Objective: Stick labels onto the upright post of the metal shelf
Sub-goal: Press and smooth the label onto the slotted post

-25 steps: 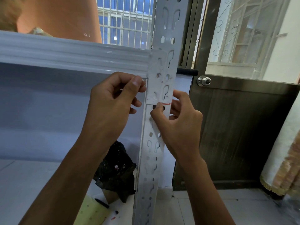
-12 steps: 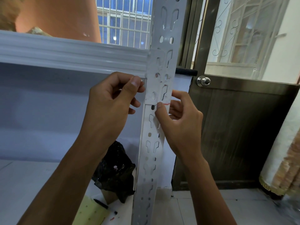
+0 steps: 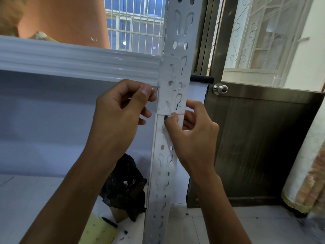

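Note:
The white perforated upright post [image 3: 162, 166] of the metal shelf runs from top to bottom in the middle of the view. A small label with a red line [image 3: 179, 115] lies on the post's right side, just below the shelf bracket. My right hand [image 3: 191, 136] pinches this label against the post with thumb and fingers. My left hand [image 3: 119, 117] is curled at the post's left edge, thumb and forefinger pressed together near the bracket; whether it holds anything I cannot tell.
The shelf's front beam [image 3: 79, 64] crosses left of the post. On the lower shelf lie a black bag [image 3: 124, 189], a yellow sheet [image 3: 98, 231] and a black pen [image 3: 110, 221]. A dark door with a knob [image 3: 219, 88] stands to the right.
My right hand has shifted slightly on the post, its thumb now pressing at the label's lower edge. The left hand has barely moved.

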